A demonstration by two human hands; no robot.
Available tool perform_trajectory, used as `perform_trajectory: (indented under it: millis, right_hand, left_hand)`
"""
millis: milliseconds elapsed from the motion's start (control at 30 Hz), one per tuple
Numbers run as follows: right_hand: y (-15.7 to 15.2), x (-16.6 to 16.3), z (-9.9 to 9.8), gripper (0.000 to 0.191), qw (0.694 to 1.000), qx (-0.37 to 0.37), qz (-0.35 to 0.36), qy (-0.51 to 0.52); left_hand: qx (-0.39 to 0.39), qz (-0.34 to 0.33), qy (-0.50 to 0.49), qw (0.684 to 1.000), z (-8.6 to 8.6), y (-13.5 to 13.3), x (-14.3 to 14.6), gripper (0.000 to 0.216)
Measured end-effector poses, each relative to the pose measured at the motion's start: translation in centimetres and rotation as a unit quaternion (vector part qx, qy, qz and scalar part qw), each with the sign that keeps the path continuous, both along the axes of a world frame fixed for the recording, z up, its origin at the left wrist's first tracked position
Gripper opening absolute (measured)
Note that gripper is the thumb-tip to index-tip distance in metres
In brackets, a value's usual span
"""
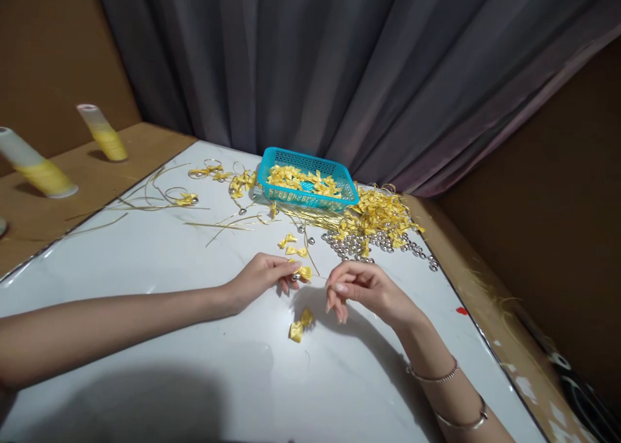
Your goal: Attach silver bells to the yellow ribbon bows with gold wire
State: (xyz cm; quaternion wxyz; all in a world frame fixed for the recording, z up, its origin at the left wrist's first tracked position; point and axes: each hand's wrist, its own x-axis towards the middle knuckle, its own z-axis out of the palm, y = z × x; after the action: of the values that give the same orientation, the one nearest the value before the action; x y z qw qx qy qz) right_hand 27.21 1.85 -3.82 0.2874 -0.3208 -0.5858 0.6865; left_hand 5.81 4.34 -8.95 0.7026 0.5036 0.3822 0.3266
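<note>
My left hand (264,277) pinches a small yellow ribbon bow (305,272) with a silver bell just under it, low over the white table (145,281). My right hand (361,288) hovers a few centimetres to its right, thumb and forefinger pinched together; a thin gold thread may run between the hands, but I cannot tell. Another yellow bow (301,324) lies on the table below and between the hands. Two more loose bows (292,244) lie just beyond my left fingertips.
A turquoise plastic basket (339,200) holding yellow bows stands at the back. A heap of yellow bows (376,216) and silver bells (359,244) lies right of it. Gold cords and finished loops (184,199) are scattered at the back left. Two yellow thread cones (104,134) stand on the wooden ledge at left.
</note>
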Motion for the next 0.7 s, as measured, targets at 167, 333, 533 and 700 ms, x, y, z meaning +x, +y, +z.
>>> perform_trajectory:
  millis: [167,333,533,700]
  right_hand:
    - [0.0,0.3,-0.2,0.021,0.992,-0.051,0.097,0.063]
    - [-0.2,0.4,-0.3,0.024,0.992,-0.046,0.095,0.066]
    - [-0.2,-0.4,-0.9,0.011,0.998,-0.002,-0.046,0.039]
    - [0.2,-0.2,-1.1,0.004,0.986,0.092,-0.138,0.007]
  left_hand:
    - [-0.007,-0.002,0.001,1.000,-0.1,0.0,0.0,0.028]
    - [-0.015,-0.004,-0.008,1.000,0.1,0.0,-0.1,0.026]
    - [-0.018,-0.005,-0.012,1.000,0.3,0.1,0.1,0.026]
    - [-0.027,-0.021,-0.021,0.999,0.4,0.1,0.0,0.025]
